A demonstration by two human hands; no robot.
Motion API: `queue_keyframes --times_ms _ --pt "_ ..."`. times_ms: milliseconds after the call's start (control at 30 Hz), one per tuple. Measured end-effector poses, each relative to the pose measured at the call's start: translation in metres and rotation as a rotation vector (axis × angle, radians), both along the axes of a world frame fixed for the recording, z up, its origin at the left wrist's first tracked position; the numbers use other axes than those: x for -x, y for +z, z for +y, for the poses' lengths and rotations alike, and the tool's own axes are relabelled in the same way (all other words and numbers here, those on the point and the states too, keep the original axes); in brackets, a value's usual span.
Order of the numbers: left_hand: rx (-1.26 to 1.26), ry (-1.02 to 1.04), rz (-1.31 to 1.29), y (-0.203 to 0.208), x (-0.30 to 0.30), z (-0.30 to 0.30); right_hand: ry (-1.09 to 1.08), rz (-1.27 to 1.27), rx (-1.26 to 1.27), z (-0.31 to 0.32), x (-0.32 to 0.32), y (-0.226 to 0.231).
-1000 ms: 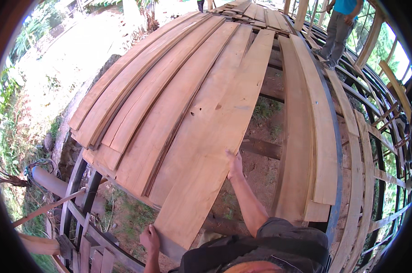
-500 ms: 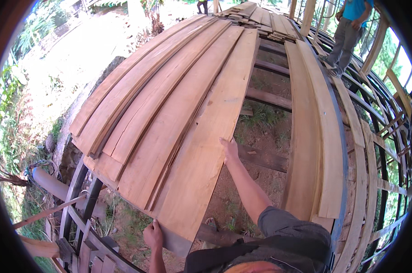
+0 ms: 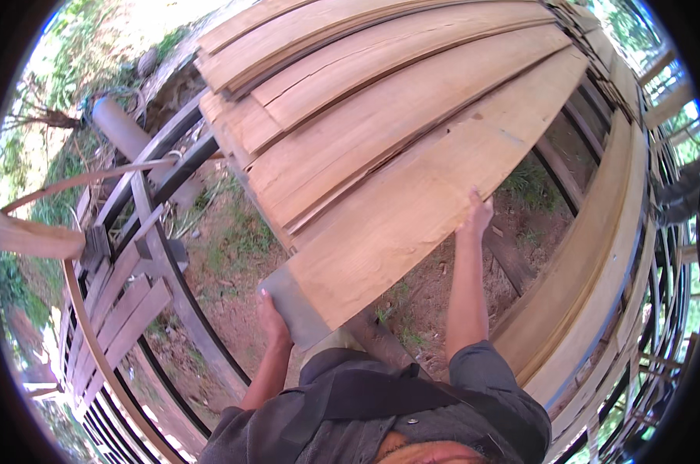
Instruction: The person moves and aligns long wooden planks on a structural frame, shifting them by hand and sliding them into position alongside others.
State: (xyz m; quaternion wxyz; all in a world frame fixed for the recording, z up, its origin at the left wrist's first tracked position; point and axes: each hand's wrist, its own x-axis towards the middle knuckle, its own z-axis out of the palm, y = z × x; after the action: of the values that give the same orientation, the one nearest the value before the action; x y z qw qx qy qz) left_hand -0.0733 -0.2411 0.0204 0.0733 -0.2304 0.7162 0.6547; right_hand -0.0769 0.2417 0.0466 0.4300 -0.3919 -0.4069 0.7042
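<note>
A long, pale wooden plank slants from near my body toward the upper right, and its near end shows a grey section. Whether that grey is the plank's own end or a piece underneath, I cannot tell. My left hand is closed on the outer corner of the grey end, thumb on top. Farther up the plank, my right hand grips its right edge, fingertips over the top face and the rest of the hand beside it. Reddish-brown planks lie overlapping to the left of the pale one.
More long boards lie on the right, beyond a gap showing soil and crossbeams. Dark framing beams and a thick grey pipe stand at the left. A curved, slatted framework runs along the right rim.
My view has swung, so the planks now slant to the upper right. Both hands keep their hold on the pale plank and its grey end. The blue-shirted person's upper body is no longer visible.
</note>
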Motion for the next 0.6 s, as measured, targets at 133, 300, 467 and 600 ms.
queue_keyframes --times_ms 133,300,467,600 --pt "-0.225 -0.027 0.017 0.016 0.011 0.048 -0.156 -0.081 -0.098 0.012 0.0 0.004" --pt "0.06 -0.013 0.206 -0.025 0.052 0.098 -0.14 -0.295 -0.479 -0.016 0.011 0.078" --pt "-0.198 -0.057 0.166 -0.007 0.06 0.121 0.047 -0.418 -0.603 -0.045 -0.035 0.031" --pt "0.078 -0.055 0.216 -0.026 0.063 0.135 0.235 -0.7 -0.725 -0.112 -0.106 -0.02"
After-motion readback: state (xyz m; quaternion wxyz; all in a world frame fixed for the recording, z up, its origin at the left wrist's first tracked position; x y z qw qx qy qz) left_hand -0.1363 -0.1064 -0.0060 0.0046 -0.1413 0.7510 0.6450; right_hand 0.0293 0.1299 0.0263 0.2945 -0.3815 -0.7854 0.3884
